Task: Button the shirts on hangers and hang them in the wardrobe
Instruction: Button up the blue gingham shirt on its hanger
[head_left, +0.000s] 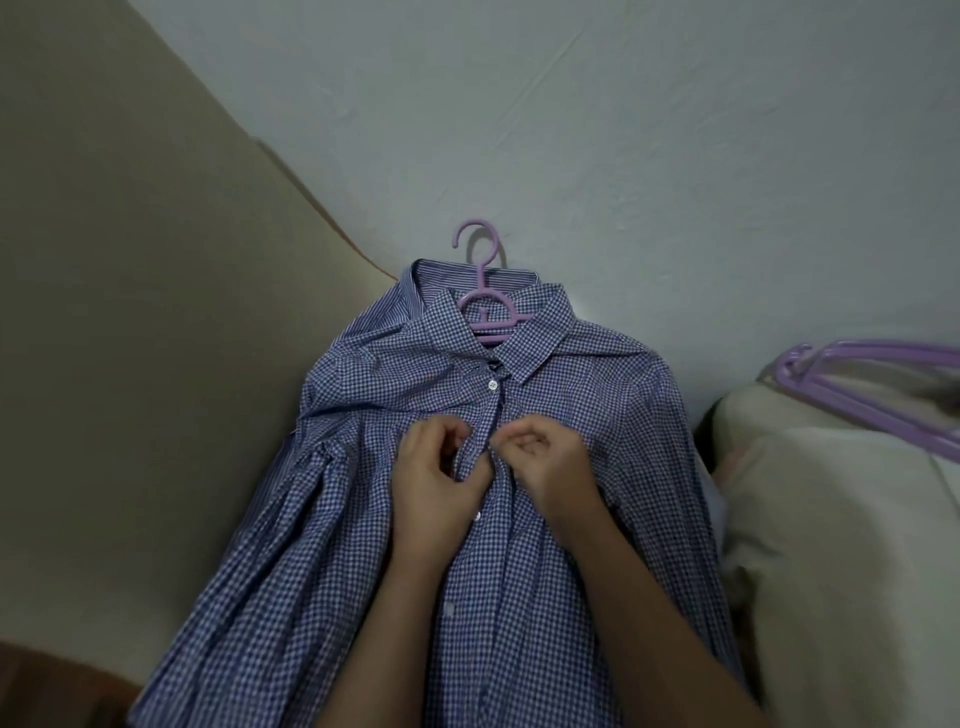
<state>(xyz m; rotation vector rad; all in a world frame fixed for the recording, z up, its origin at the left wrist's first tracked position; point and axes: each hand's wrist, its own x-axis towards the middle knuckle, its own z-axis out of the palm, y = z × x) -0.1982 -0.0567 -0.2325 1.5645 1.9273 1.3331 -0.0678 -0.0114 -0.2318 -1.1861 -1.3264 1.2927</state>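
While the placket of the shirt runs straight down from the hanger, it is pinched by left hand and right hand, fingers curled. Both are judged equally near.

No legible text anywhere (no labels, no signs)

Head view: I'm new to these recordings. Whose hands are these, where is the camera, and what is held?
No machine here: a person wears a wide-angle camera on the head, looking down at their own hands. A blue checked shirt on a purple hanger lies on a pale sheet. The left hand and the right hand both pinch the shirt's front edges below the top button, as if buttoning. At the right, spare purple hangers rest on a cushion.
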